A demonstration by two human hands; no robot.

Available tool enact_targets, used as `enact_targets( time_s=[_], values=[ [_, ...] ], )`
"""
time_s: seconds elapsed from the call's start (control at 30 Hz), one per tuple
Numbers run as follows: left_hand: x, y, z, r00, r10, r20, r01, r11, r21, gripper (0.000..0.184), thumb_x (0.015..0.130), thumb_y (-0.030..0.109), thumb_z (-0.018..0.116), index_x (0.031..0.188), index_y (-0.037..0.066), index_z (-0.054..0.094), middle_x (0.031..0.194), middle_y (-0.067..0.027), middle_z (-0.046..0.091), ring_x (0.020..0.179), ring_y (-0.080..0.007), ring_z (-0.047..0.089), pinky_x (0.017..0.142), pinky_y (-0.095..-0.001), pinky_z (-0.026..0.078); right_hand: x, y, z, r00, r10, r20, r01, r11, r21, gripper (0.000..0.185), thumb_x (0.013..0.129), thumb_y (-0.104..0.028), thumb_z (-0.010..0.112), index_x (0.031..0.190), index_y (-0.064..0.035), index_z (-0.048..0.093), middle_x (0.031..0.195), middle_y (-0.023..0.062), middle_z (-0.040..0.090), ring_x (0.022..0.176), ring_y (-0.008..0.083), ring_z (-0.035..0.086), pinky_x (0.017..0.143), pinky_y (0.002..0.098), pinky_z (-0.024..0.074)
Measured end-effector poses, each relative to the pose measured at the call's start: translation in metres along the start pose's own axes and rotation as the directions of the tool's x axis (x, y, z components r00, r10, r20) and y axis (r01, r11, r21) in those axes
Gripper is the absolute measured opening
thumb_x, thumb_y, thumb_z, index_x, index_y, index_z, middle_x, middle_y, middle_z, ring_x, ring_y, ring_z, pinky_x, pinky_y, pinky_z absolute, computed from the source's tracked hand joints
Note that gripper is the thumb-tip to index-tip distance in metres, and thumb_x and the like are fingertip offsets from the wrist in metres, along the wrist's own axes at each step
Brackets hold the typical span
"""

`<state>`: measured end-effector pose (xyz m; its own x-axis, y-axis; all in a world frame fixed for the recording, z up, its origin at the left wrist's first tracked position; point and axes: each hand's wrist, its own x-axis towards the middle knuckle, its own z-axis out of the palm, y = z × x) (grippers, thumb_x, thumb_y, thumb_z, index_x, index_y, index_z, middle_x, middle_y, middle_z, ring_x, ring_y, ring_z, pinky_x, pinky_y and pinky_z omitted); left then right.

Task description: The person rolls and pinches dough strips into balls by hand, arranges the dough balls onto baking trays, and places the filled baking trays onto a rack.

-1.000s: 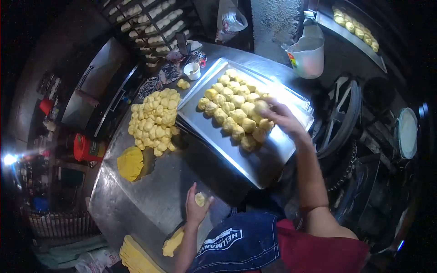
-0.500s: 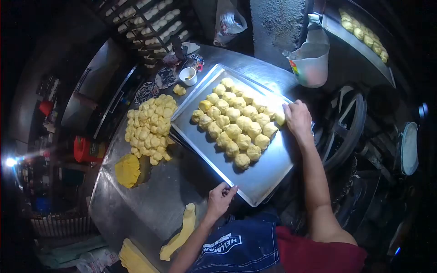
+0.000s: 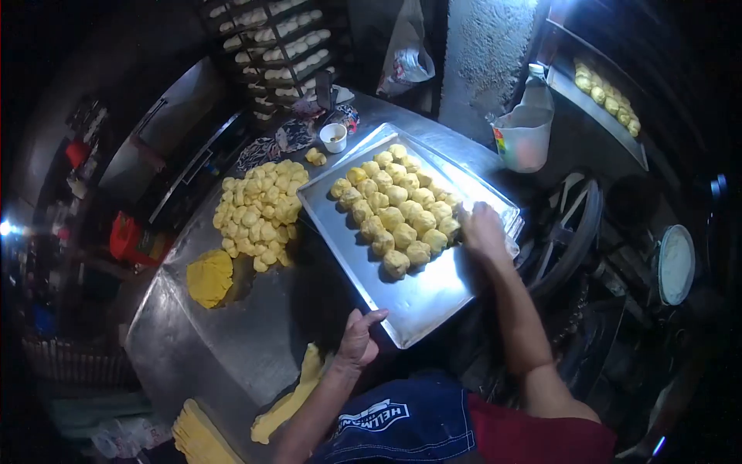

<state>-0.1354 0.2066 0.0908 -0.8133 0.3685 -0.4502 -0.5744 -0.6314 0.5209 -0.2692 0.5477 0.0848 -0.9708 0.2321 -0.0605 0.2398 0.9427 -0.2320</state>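
Observation:
A metal baking tray (image 3: 332,232) lies slanted in front of me, bearing rows of yellow dough balls (image 3: 402,209). My left hand (image 3: 359,340) grips the tray's near left rim, thumb on top and fingers beneath it. Over the tray's right side is my right hand (image 3: 484,232), close beside the outermost dough balls. Motion smears its fingers, so whether it holds one is unclear. Left of the tray sits a heap of dough pieces (image 3: 259,213) on the metal table (image 3: 232,348), with a larger yellow dough lump (image 3: 209,278) below it.
Dough strips (image 3: 290,398) lie at the table's near edge. A small white cup (image 3: 333,138) and cloths (image 3: 286,138) are at the back. A cut-open plastic jug (image 3: 525,139) hangs at the right, near a wheel (image 3: 568,232). Racks of dough balls (image 3: 286,50) stand behind.
My right hand has left the tray's right rim and moved inward beside the dough balls. My left hand stays at the near rim. The view has shifted slightly.

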Motion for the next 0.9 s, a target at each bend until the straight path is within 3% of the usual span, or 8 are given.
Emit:
enact_targets(
  time_s=[0.07, 0.2, 0.3, 0.5, 0.57, 0.63, 0.73, 0.9],
  values=[
    [-0.002, 0.008, 0.006, 0.992, 0.090, 0.083, -0.097, 0.992, 0.085, 0.040, 0.092, 0.001, 0.065, 0.132, -0.001, 0.059, 0.124, -0.0118, 0.070, 0.115, -0.0253, 0.067, 0.107, -0.0434, 0.052, -0.028, -0.042, 0.003, 0.993, 0.038, -0.111, -0.019, 0.985, 0.169, 0.088, 0.106, -0.067, 0.029, 0.146, 0.0104, 0.044, 0.146, 0.0329, 0.048, 0.141, 0.0463, 0.043, 0.118, 0.0680, 0.0243],
    [0.007, -0.005, -0.022, 0.995, 0.083, 0.051, -0.087, 0.993, 0.084, 0.049, 0.090, -0.004, 0.067, 0.136, -0.002, 0.051, 0.126, -0.0143, 0.066, 0.116, -0.0277, 0.067, 0.109, -0.0432, 0.051, -0.033, -0.046, -0.004, 0.997, 0.014, -0.076, -0.020, 0.997, -0.077, 0.089, 0.106, -0.068, 0.028, 0.156, 0.0049, 0.033, 0.156, 0.0286, 0.041, 0.147, 0.0440, 0.036, 0.122, 0.0665, 0.0187],
    [0.000, 0.003, -0.024, 0.991, 0.112, 0.078, -0.119, 0.988, 0.095, 0.053, 0.088, -0.006, 0.068, 0.137, -0.001, 0.049, 0.126, -0.0144, 0.066, 0.117, -0.0276, 0.066, 0.108, -0.0436, 0.051, -0.038, -0.046, -0.048, 0.913, 0.209, -0.349, -0.158, 0.973, 0.171, 0.072, 0.105, -0.063, 0.041, 0.148, -0.0073, 0.053, 0.154, 0.0222, 0.048, 0.146, 0.0380, 0.041, 0.118, 0.0557, 0.0333],
    [-0.034, 0.029, -0.017, 0.987, 0.125, 0.098, -0.142, 0.972, 0.187, 0.060, 0.083, -0.006, 0.070, 0.139, 0.000, 0.051, 0.127, -0.0138, 0.066, 0.118, -0.0275, 0.065, 0.107, -0.0425, 0.050, -0.033, -0.011, -0.046, 0.985, 0.159, -0.072, -0.152, 0.984, 0.090, 0.069, 0.104, -0.061, 0.044, 0.102, 0.0005, 0.077, 0.104, 0.0316, 0.072, 0.102, 0.0475, 0.070, 0.092, 0.0556, 0.0520],
    [-0.049, 0.039, -0.018, 0.984, 0.128, 0.125, -0.152, 0.965, 0.213, 0.070, 0.082, -0.006, 0.070, 0.147, 0.000, 0.045, 0.131, -0.0124, 0.063, 0.120, -0.0256, 0.063, 0.107, -0.0411, 0.050, -0.029, 0.003, -0.024, 0.987, -0.154, 0.039, 0.154, 0.988, 0.012, 0.050, 0.104, -0.034, 0.056, 0.142, -0.0017, 0.058, 0.113, 0.0333, 0.068, 0.106, 0.0467, 0.068, 0.092, 0.0524, 0.0530],
    [-0.070, 0.053, -0.015, 0.984, 0.114, 0.139, -0.149, 0.949, 0.278, 0.078, 0.080, -0.004, 0.073, 0.151, 0.001, 0.041, 0.133, -0.0105, 0.062, 0.120, -0.0240, 0.062, 0.106, -0.0394, 0.050, -0.039, -0.002, -0.011, 0.979, -0.172, 0.113, 0.154, 0.976, 0.155, 0.060, 0.104, -0.044, 0.053, 0.140, 0.0048, 0.057, 0.121, 0.0367, 0.064, 0.114, 0.0454, 0.066, 0.097, 0.0503, 0.0508],
    [-0.107, 0.069, -0.020, 0.971, 0.168, 0.172, -0.230, 0.858, 0.458, 0.087, 0.075, 0.003, 0.079, 0.152, 0.002, 0.038, 0.134, -0.0112, 0.061, 0.120, -0.0262, 0.063, 0.104, -0.0394, 0.052, -0.097, -0.025, -0.017, 0.961, 0.216, 0.172, -0.275, 0.696, 0.664, 0.079, 0.104, -0.057, 0.049, 0.137, 0.0146, 0.056, 0.133, 0.0417, 0.058, 0.124, 0.0434, 0.062, 0.103, 0.0472, 0.0475],
    [-0.187, 0.082, -0.019, 0.999, 0.025, 0.045, -0.041, 0.907, 0.419, 0.085, 0.069, 0.008, 0.076, 0.147, 0.003, 0.044, 0.120, -0.0128, 0.067, 0.103, -0.0244, 0.068, 0.086, -0.0360, 0.056, -0.173, -0.040, -0.028, 0.925, 0.297, 0.238, -0.317, 0.254, 0.914, 0.094, 0.102, -0.074, 0.040, 0.125, 0.0131, 0.065, 0.126, 0.0238, 0.067, 0.120, 0.0298, 0.059, 0.103, 0.0389, 0.0433]
  ],
)
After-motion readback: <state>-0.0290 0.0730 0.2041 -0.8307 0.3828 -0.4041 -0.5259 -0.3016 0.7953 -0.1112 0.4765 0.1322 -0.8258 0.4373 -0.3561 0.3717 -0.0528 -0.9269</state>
